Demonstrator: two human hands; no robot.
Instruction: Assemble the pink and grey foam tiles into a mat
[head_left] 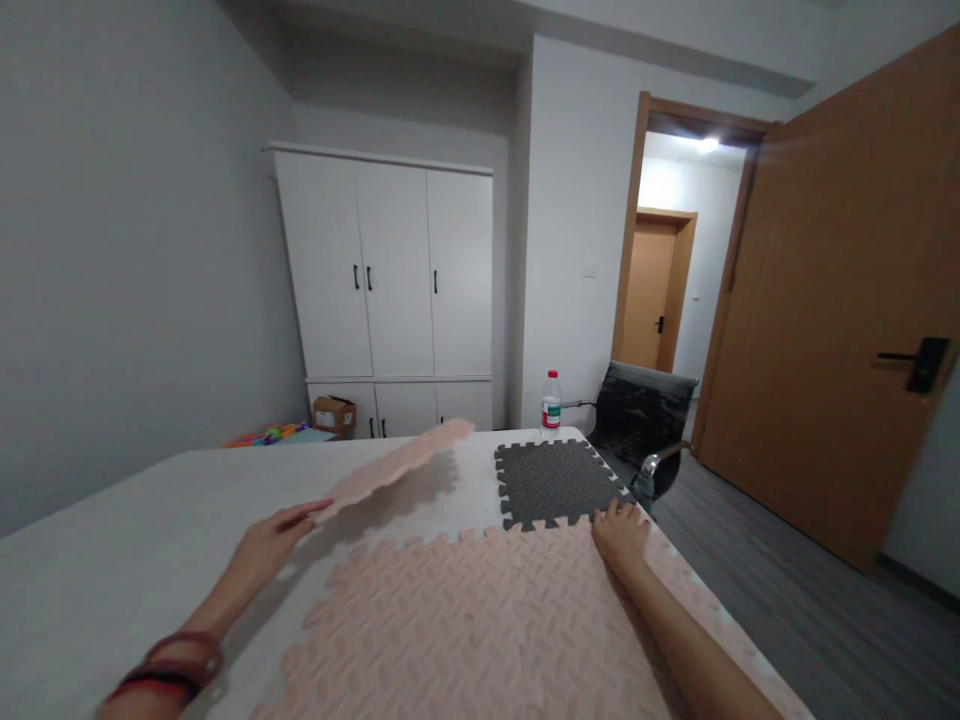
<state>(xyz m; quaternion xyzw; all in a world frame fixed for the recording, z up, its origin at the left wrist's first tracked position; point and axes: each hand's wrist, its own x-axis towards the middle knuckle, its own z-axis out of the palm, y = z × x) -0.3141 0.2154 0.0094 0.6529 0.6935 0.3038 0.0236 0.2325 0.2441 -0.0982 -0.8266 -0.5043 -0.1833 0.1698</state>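
My left hand (283,538) pinches the near corner of a loose pink foam mat tile (405,460). That tile is tilted above the white table, its far end raised. On the table's right half lies a larger pink interlocking foam mat (465,625) with a leaf-like texture and toothed edges. A dark grey foam tile (559,482) lies against its far edge at the right. Across the seam between grey and pink rests my right hand (621,535), palm down, fingers bent and apart, fingertips on the grey tile's near right corner.
The white table (150,530) reaches far to the left. A plastic bottle (551,408) with a red cap stands behind the grey tile. Beyond the right edge is a black chair (641,415). A cardboard box (334,414) and colourful items (277,433) sit behind the table.
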